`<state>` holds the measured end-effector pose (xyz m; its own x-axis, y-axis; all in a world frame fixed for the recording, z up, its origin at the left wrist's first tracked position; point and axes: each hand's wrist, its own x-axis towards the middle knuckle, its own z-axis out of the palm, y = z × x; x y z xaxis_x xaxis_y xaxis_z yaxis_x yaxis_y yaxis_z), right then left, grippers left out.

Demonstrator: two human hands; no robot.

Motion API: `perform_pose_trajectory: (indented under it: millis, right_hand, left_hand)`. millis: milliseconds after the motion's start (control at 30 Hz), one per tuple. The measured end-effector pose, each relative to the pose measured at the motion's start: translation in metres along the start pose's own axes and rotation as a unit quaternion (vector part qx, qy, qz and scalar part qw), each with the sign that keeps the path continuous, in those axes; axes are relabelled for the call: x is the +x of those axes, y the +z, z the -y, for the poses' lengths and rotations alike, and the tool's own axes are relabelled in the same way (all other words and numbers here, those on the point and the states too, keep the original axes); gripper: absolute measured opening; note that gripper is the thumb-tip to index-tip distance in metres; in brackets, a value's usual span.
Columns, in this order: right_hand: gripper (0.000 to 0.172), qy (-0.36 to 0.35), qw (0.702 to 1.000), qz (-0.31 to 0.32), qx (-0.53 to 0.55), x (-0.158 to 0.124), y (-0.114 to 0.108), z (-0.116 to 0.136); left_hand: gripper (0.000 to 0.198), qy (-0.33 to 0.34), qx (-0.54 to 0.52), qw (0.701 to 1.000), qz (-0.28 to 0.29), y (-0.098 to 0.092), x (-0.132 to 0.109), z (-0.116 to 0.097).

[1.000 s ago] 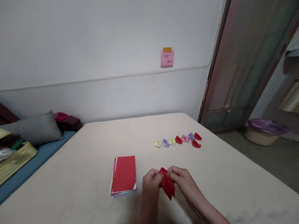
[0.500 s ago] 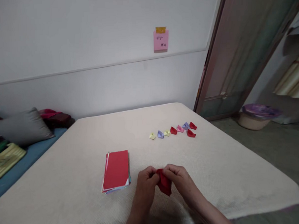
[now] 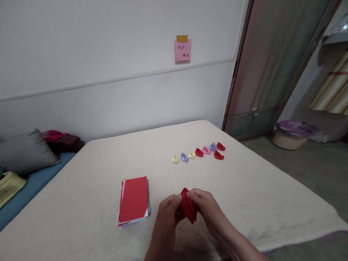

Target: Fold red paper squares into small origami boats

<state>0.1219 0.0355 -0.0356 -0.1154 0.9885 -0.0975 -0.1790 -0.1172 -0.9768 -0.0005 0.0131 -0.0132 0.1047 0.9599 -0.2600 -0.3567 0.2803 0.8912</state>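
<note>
Looking down from the head view, I have a table (image 3: 86, 169) under a cream cloth, its far edge near a white wall (image 3: 86, 42) with a pink note (image 3: 183, 51) taped to it. Off to the right a tall door (image 3: 265, 65) stands over a grey floor (image 3: 316, 166); at left, a grey cushion (image 3: 23, 152) rests on a blue surface (image 3: 50, 174). On that floor sits a pale basin (image 3: 286, 141) with purple plastic (image 3: 296, 128) across its top — I cannot tell what it contains. Close in, my left hand (image 3: 167, 213) and right hand (image 3: 208, 208) pinch a folded red paper (image 3: 189, 207) between them, fingers narrowed on its two sides, held at the near part of the table. Left of them lies a paper stack (image 3: 133, 199), red sheet uppermost; beyond — eight small folded pieces (image 3: 199, 152) in yellow, lavender, pink and red
</note>
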Motion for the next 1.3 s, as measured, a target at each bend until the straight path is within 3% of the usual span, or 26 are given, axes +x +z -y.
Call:
perform_pose_trajectory:
  millis: [200,333,500,700,867,1033,1167,1300]
  right_hand:
    - [0.034,0.004,0.998,-0.032,0.054,0.001,-0.001,-0.001]
    - [0.035,0.011,0.998,-0.027,0.059,0.0,-0.001,0.001]
    - [0.027,0.05,0.988,0.041,0.142,-0.001,-0.006,0.004]
    - [0.02,0.096,0.971,0.077,0.204,0.003,-0.006,-0.002]
    - [0.024,0.12,0.967,0.072,0.213,0.003,-0.003,-0.003]
    - [0.016,0.145,0.951,0.082,0.261,0.0,-0.004,0.003]
    - [0.009,0.119,0.958,0.116,0.234,0.0,-0.006,0.004]
    - [0.011,0.088,0.98,0.084,0.158,0.001,-0.005,0.002]
  left_hand:
    - [0.018,-0.034,-0.025,0.997,0.061,0.004,-0.005,0.0]
    - [0.013,-0.023,-0.018,0.999,0.025,0.008,-0.005,0.001]
    - [0.015,-0.007,-0.008,1.0,-0.023,0.012,-0.007,-0.004]
    - [0.021,-0.005,-0.053,0.998,-0.016,0.012,-0.012,-0.008]
    - [0.025,-0.012,-0.06,0.998,0.012,0.011,-0.008,-0.004]
    - [0.025,-0.009,-0.068,0.997,0.023,0.009,-0.007,-0.006]
    - [0.023,0.014,-0.026,1.0,0.007,0.006,-0.004,-0.002]
    - [0.024,0.054,0.05,0.996,-0.043,0.001,0.007,0.012]
